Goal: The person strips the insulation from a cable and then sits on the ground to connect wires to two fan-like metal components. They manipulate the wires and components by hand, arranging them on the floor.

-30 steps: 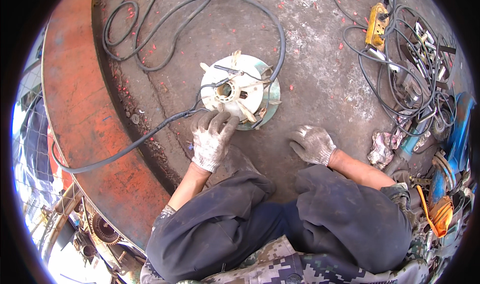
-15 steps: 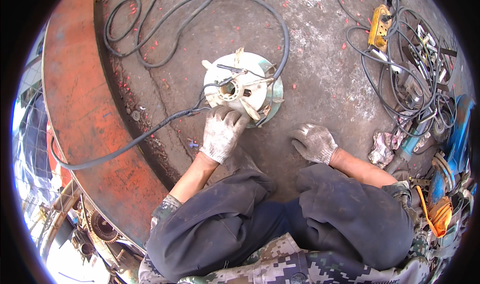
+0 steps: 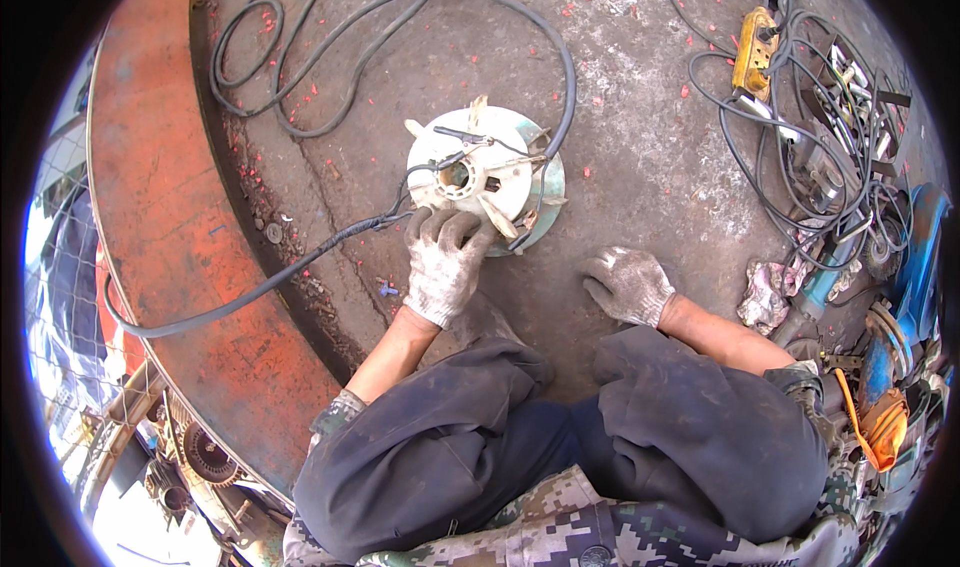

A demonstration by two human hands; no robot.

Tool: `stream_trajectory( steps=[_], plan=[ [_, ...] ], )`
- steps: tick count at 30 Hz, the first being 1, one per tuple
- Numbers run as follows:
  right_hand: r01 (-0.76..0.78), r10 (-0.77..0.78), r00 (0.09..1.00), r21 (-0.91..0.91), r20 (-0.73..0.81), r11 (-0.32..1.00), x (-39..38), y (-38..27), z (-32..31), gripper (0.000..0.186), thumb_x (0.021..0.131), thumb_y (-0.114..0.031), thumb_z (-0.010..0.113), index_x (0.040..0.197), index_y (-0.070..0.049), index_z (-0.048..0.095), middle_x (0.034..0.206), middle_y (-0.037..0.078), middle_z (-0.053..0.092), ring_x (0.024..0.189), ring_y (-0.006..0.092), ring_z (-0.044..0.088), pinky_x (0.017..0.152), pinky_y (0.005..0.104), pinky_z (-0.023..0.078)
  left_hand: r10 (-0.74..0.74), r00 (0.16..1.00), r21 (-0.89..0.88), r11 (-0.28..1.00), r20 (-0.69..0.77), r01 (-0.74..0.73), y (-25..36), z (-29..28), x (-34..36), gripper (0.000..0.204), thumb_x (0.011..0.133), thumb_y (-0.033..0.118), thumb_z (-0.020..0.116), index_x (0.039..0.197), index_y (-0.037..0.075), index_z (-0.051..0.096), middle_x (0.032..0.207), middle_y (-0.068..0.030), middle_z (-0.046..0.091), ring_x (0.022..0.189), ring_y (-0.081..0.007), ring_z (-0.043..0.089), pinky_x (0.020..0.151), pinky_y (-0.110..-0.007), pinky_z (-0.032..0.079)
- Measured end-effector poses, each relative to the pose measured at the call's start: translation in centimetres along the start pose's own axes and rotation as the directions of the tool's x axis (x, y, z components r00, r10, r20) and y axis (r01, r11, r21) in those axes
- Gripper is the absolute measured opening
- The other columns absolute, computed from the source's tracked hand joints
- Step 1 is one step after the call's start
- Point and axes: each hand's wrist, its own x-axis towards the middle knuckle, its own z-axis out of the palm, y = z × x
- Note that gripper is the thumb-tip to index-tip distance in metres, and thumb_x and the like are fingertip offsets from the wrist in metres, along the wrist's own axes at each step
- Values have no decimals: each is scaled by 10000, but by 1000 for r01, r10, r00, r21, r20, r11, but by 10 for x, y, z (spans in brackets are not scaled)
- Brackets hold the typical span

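Observation:
On the ground in front of me sits a round, flanged housing [image 3: 507, 187], off-white with a greenish lower disc, a ringed hole at its centre and short lugs round its rim. Thin dark leads and a clip cross its top. My left hand [image 3: 442, 267], in a soiled white work glove, has its fingers curled over the housing's near edge; the fingertips are partly hidden. To the right, apart from the housing, my gloved right hand [image 3: 628, 285] hangs loosely over the ground beyond my right knee. Its fingers are slightly bent, the thumb stands off, and nothing shows in it.
A thick black cable [image 3: 568, 87] loops from the housing across the dirty ground; another runs left over a curved rusty-red steel rim [image 3: 190, 227]. At right lie a yellow power strip [image 3: 755, 57], tangled cords, a blue tool [image 3: 918, 267] and an orange cloth [image 3: 883, 432].
The fingers of my left hand have shifted slightly left and spread a little on the housing's edge. My right hand and the housing have barely moved.

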Motion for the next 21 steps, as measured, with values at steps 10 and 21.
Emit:
stream_trajectory(
  steps=[10,21],
  plan=[
    [-2,2,1000,-5,-24,1000,1,-2,-1,253,984,-246,712,1175,-89,765,1085,141,760,1063,362,733,922,494,599,168,960,-478,877,224,-42,27,-2,-62,423,863,216,850,1244,65,743,1073,-140,760,942,-373,730,812,-506,563],
    [-7,6,1000,-40,-29,999,3,-1,-1,224,973,-239,723,1136,-96,777,997,127,749,981,354,736,865,494,607,-132,970,-537,813,203,223,59,37,-78,232,874,203,838,1057,71,785,896,-129,751,806,-362,737,704,-487,579]
  ],
)
